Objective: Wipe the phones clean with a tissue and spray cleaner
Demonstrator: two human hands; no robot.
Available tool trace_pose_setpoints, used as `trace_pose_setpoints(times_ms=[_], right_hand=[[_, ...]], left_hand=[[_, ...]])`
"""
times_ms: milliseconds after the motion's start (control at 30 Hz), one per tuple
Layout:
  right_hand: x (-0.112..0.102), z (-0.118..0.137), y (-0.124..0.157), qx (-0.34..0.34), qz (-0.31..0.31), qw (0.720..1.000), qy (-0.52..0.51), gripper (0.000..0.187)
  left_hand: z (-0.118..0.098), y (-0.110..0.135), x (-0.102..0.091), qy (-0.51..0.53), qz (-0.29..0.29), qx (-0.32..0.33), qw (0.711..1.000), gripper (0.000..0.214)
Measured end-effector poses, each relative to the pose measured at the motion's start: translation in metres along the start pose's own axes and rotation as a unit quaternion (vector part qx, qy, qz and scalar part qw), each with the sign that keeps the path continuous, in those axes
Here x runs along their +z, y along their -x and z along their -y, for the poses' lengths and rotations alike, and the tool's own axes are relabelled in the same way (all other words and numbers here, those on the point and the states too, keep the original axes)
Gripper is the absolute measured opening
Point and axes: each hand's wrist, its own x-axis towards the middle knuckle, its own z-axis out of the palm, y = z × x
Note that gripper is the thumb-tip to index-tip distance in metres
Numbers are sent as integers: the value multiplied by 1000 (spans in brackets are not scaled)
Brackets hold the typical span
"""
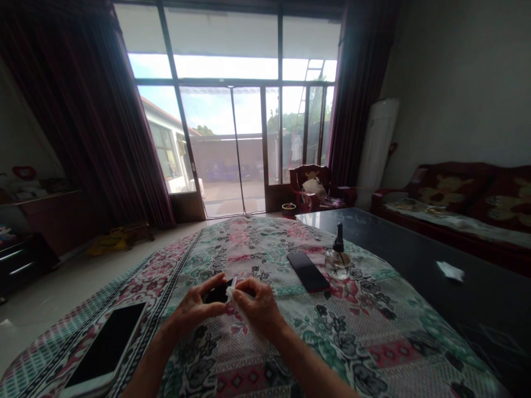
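My left hand (198,305) grips a small black phone-like object (216,293) between thumb and fingers. My right hand (258,303) pinches a crumpled white tissue (230,294) against the near edge of that object; part of the tissue hangs blurred below the hand. A dark smartphone (307,271) lies flat on the flowered cloth (249,254), to the right of my hands. Beside it stands a clear glass bottle (338,264) with a black top. Near my left forearm rests a white-framed tablet (107,347) with a dark screen.
The cloth covers part of a dark glossy table (398,251), where a white piece of paper (450,271) lies at the right. Beyond are a wooden armchair (309,185), a sofa (460,193) and glass doors (224,149). A yellow item (108,241) sits on the floor at left.
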Motion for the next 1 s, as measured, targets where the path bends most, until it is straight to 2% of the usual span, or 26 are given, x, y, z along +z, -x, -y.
trace_pose_setpoints(times_ms=[167,300,433,567,667,733,833,933,1000], right_hand=[[0,0,0,7,-1,1000,6,12],[-6,-8,-6,24,-35,998,55,12],[-14,-12,-11,36,-73,991,102,18],[-20,-11,-14,43,-85,990,105,21],[-22,-11,-14,42,-88,989,114,22],[-22,-11,-13,42,-80,988,125,22],[-22,-14,-12,53,-57,988,135,22],[-20,-16,-11,72,-37,985,154,20],[-18,-19,-10,73,-27,983,168,19]], left_hand=[[-1,0,1,-4,7,0,1000,75],[-1,-2,8,-35,25,15,999,76],[3,-2,18,-119,50,59,990,78],[16,-3,29,-219,41,99,970,83],[20,-2,32,-250,58,106,961,82],[16,0,27,-248,75,101,961,81],[4,3,9,-219,68,81,970,79],[2,4,-19,-208,4,-19,978,60],[12,4,-33,-222,-34,-106,969,61]])
